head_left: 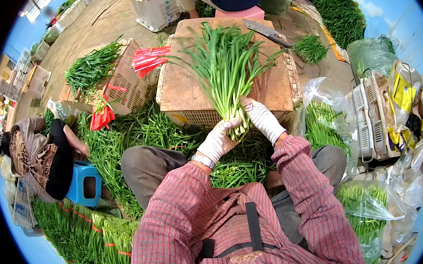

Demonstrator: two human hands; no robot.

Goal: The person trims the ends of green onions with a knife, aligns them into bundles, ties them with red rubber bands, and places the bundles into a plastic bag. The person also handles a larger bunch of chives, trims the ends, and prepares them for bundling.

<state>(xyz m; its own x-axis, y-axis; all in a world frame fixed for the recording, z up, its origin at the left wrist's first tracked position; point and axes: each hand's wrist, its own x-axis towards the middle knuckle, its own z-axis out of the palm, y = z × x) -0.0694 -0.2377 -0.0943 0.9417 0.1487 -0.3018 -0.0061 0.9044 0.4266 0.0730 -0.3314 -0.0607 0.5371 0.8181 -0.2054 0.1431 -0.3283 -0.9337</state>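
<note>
A bunch of green garlic chives (225,75) lies over a brown wooden board (184,95), leaves fanned out away from me and pale stem ends toward me. My left hand (218,140), in a white glove, is closed round the stem ends from the left. On the right side of the same ends, my gloved right hand (262,119) grips the stems, fingers partly hidden. A large knife (268,32) rests at the board's far right. Red ties (151,61) hang over its far left edge. The board sits on a plastic crate (202,116).
Loose chives (156,129) cover the ground round my knees. A second crate (130,91) holds more chives at left. Beside a blue stool (83,183) another person (35,157) works. Plastic-bagged chives (322,127) and upright white crates (366,118) stand at right. Someone sits beyond the board.
</note>
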